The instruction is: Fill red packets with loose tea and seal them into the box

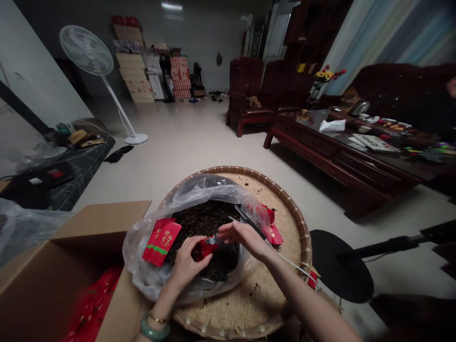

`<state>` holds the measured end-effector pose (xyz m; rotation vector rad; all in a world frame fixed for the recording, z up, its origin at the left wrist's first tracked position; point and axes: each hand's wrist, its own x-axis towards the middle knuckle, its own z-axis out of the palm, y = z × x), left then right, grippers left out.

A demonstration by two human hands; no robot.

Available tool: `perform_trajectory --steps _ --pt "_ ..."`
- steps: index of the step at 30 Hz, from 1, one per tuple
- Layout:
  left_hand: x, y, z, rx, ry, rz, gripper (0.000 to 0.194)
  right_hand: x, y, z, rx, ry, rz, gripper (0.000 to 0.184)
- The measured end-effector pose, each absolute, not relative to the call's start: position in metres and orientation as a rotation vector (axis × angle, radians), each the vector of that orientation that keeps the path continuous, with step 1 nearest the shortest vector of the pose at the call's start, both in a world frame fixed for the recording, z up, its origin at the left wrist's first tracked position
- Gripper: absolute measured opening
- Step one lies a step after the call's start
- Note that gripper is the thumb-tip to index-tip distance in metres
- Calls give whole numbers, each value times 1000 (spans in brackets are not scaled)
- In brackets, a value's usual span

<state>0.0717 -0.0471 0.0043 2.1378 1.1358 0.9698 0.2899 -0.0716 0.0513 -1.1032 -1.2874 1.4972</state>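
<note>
A clear plastic bag (pixel 149 266) full of dark loose tea leaves (pixel 206 221) lies on a round woven bamboo tray (pixel 285 209). My left hand (pixel 185 266) is closed on a small red packet (pixel 202 249) held over the leaves. My right hand (pixel 242 237) pinches a small silvery scoop (pixel 213 240) at the packet's mouth. Two red packets with gold print (pixel 162 241) rest on the bag's left rim. More red packets (pixel 272 228) lie on the tray behind my right hand.
An open cardboard box (pixel 50 275) with red packets inside (pixel 92 308) stands at the left. A black round stand base (pixel 338 266) sits right of the tray. A long dark wooden table (pixel 342 161), chairs, a standing fan (pixel 89 52) and stacked cartons lie beyond.
</note>
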Motion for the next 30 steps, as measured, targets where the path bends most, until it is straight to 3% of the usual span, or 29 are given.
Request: perform_trajectory --steps 3,8,13,26,28,30 --pt "66 -43 -4 1967 1242 974 41 298 -65 34 -1349 -1575 1126 40" --pt "64 -40 -14 1843 1258 1040 46 280 -61 11 -1543 -2346 786 78" --pt "64 -40 -20 1796 1238 1090 45 259 -55 7 -1668 -2577 560 70" --pt "64 -42 -16 1657 1266 1148 48 260 -54 -1 -1663 -2209 632 32" --pt "63 -41 -13 1612 1266 1181 49 259 -53 0 -1574 -2107 702 35" --pt "63 -40 -11 1572 1262 1218 49 254 -57 3 -1484 -2094 774 54"
